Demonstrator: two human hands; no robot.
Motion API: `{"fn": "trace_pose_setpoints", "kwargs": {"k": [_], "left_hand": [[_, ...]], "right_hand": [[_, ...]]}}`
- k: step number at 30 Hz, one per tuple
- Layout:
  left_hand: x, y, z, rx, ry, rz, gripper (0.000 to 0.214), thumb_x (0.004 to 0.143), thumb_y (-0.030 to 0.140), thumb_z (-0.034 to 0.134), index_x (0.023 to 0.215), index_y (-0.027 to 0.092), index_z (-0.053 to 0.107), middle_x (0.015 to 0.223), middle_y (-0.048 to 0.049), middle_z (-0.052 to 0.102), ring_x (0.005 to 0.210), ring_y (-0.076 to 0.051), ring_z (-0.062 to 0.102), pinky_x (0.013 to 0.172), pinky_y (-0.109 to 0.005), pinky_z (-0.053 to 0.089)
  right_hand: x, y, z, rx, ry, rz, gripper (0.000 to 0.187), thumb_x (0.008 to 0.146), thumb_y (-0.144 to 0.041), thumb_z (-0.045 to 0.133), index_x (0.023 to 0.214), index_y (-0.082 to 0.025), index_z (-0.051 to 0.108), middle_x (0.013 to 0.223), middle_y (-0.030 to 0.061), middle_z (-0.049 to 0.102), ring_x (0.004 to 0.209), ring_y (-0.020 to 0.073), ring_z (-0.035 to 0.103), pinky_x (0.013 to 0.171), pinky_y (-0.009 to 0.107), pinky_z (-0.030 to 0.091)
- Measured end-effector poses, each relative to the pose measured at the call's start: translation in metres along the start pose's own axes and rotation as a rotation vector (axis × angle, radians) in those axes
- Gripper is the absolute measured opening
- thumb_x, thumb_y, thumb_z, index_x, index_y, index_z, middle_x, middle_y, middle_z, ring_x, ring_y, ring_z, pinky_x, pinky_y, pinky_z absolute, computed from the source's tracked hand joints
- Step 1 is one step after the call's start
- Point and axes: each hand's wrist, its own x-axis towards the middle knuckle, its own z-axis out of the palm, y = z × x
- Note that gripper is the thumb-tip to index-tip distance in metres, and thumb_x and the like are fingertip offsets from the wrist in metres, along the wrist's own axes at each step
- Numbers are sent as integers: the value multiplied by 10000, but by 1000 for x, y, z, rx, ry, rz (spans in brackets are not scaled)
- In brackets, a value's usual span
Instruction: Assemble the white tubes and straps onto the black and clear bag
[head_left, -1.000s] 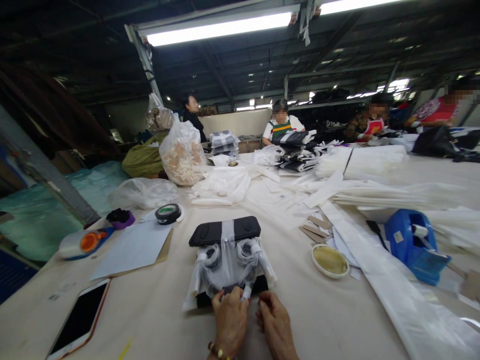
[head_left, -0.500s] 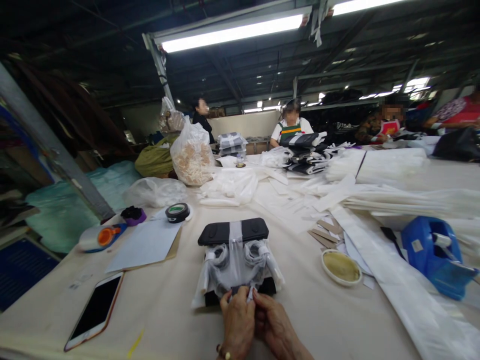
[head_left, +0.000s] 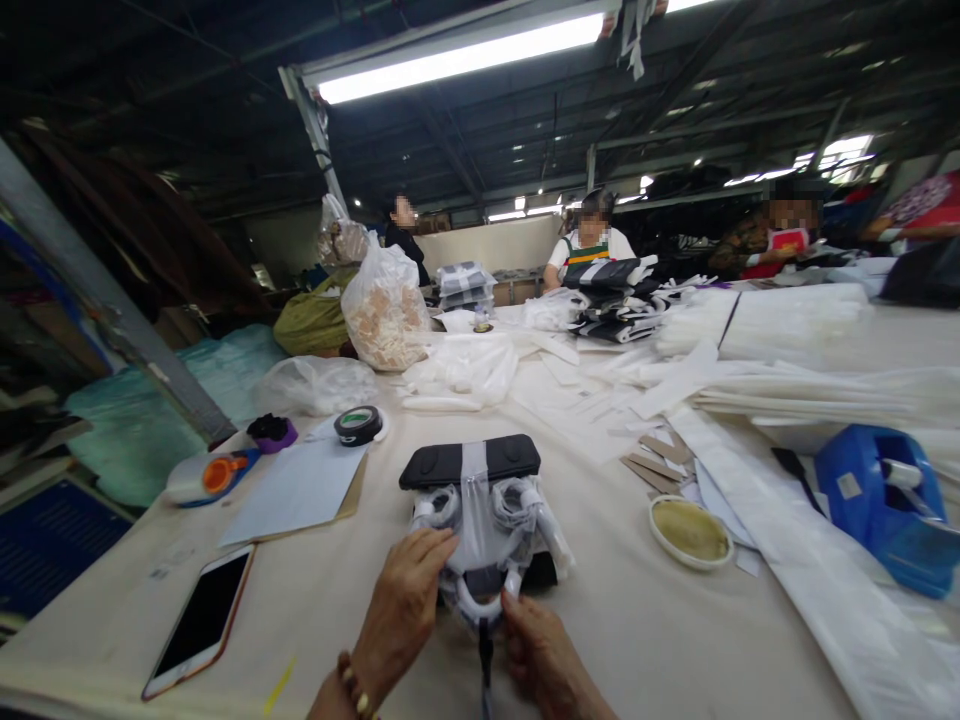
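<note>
In front of me lies a black handbag [head_left: 510, 455], with a band of clear film down its middle. Bundled clear wrap covers its rings on both sides. A white-wrapped curved handle [head_left: 480, 608] loops toward me at the near end, and a dark strap [head_left: 486, 660] hangs below it. My left hand [head_left: 405, 595], fingers together and bent, grips the left side of the wrapped part; its fingertips are partly hidden. At the handle's right end, my right hand [head_left: 544, 640] pinches the white wrapping between thumb and finger.
Left of the bag are a phone [head_left: 199, 620], papers [head_left: 300, 485], a black tape roll [head_left: 358, 425] and a clear tape roll [head_left: 206, 477]. To the right stand a round lid [head_left: 690, 532], a blue tape dispenser [head_left: 881, 510] and white strips [head_left: 780, 540]. Co-workers sit across the table.
My left hand has moved left, away from my right hand, to the bag's left side. The curved white handle and dark strap now show between my hands.
</note>
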Motion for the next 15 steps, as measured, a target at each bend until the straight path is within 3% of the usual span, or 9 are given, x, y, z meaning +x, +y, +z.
{"fn": "trace_pose_setpoints", "kwargs": {"k": [3, 6, 9, 12, 15], "left_hand": [[13, -27, 6, -16, -119, 75, 453, 756, 7, 319, 991, 212, 646, 989, -41, 686, 983, -180, 587, 819, -327, 506], [12, -29, 15, -25, -148, 76, 404, 744, -5, 337, 864, 212, 656, 831, -42, 689, 977, -192, 575, 805, -329, 500], [2, -6, 18, -38, -154, 67, 337, 743, -5, 343, 717, 192, 615, 672, -41, 621, 913, -207, 564, 790, -343, 492], [-5, 32, 15, -61, -224, -9, 227, 685, 14, 399, 636, 177, 549, 674, -46, 580, 813, -221, 540, 765, -390, 478], [-2, 66, 12, -70, -287, -85, 131, 721, 126, 476, 772, 175, 587, 761, -63, 593, 795, -249, 518, 711, -425, 455]], "right_hand": [[-1, 4, 9, -41, 3, -20, 540, 333, -566, 756, 600, -198, 466, 384, -136, 249, 353, 25, 167, 374, 195, 68], [2, -3, 3, -95, 28, -7, 388, 428, -465, 674, 546, -217, 401, 380, -128, 232, 347, 30, 156, 381, 203, 63], [7, -24, -20, -169, 57, 29, 273, 494, -400, 535, 468, -232, 321, 360, -108, 220, 334, 39, 132, 378, 214, 51], [10, -53, -47, -279, 70, 20, 225, 494, -351, 467, 400, -237, 298, 344, -81, 231, 333, 50, 142, 372, 227, 63], [10, -74, -63, -387, 100, -101, 159, 473, -320, 497, 420, -209, 396, 382, -68, 293, 365, 65, 219, 384, 232, 140]]}}
